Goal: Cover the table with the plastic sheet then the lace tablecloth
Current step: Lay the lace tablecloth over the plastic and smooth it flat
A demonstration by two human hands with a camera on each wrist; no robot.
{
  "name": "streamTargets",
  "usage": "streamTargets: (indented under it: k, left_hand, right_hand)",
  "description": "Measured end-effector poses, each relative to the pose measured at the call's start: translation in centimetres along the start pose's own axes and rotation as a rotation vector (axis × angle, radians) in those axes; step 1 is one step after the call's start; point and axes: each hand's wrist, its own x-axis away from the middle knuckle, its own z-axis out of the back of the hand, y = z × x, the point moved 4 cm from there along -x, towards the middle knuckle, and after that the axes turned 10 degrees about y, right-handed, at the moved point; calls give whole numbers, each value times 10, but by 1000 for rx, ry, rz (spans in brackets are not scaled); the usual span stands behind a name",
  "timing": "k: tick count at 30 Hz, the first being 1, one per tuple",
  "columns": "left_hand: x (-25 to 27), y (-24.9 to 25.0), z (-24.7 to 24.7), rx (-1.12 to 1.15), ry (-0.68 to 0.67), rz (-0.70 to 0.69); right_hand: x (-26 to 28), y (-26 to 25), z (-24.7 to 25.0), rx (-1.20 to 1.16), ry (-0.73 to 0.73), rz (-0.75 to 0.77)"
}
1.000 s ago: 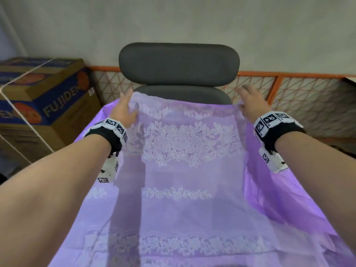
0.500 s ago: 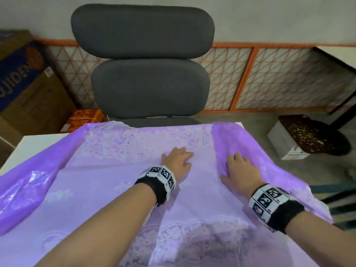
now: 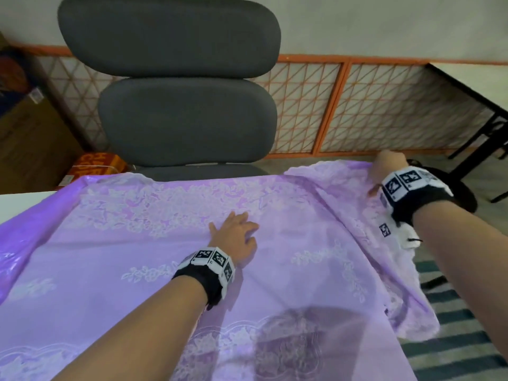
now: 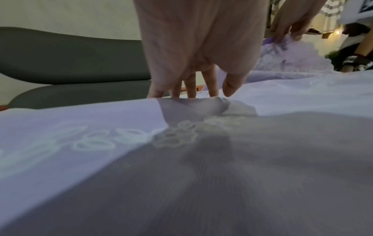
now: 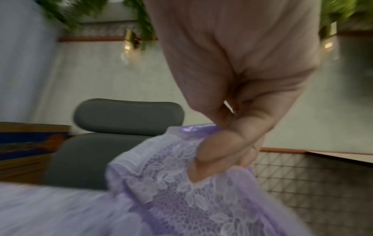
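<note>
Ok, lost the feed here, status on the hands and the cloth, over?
Left hand flat, pressing lace tablecloth. Right hand pinching cloth and plastic sheet at far right corner. Chair beyond the far edge, not blocking.

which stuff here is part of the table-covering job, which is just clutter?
Job:
lace tablecloth
purple plastic sheet
table
left hand, flat on the lace
right hand, pinching the far corner

Clutter:
grey chair
cardboard box
orange packet
orange lattice panel
</note>
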Motion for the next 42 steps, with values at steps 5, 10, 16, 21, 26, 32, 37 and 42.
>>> streamTargets:
  k: [5, 10, 16, 21, 26, 32, 37, 42]
  left_hand:
    - [-11, 0, 0, 9, 101, 8]
    - [-18, 5, 9, -47, 109, 13]
    - [-20, 15, 18, -116, 111, -67]
    - [-17, 16, 17, -136, 125, -19]
    - [-29, 28, 16, -220, 162, 7]
    - [-38, 33, 16, -308, 87, 0]
    - [-27, 25, 21, -256, 76, -26]
    - [-2, -6, 32, 87, -67, 57]
  right_hand:
    - [-72, 1, 24, -432, 200, -218]
    - [-73, -19, -40, -310, -1, 30]
    - [-22, -42, -106, -88, -133, 236]
    - [-12, -45, -116, -195, -135, 160]
    - [-21, -44, -116, -137, -175, 161]
    - [-36, -52, -86, -243, -16, 97]
    - [-18, -83, -53, -204, -9, 161]
    - [56, -148, -42, -126, -156, 456]
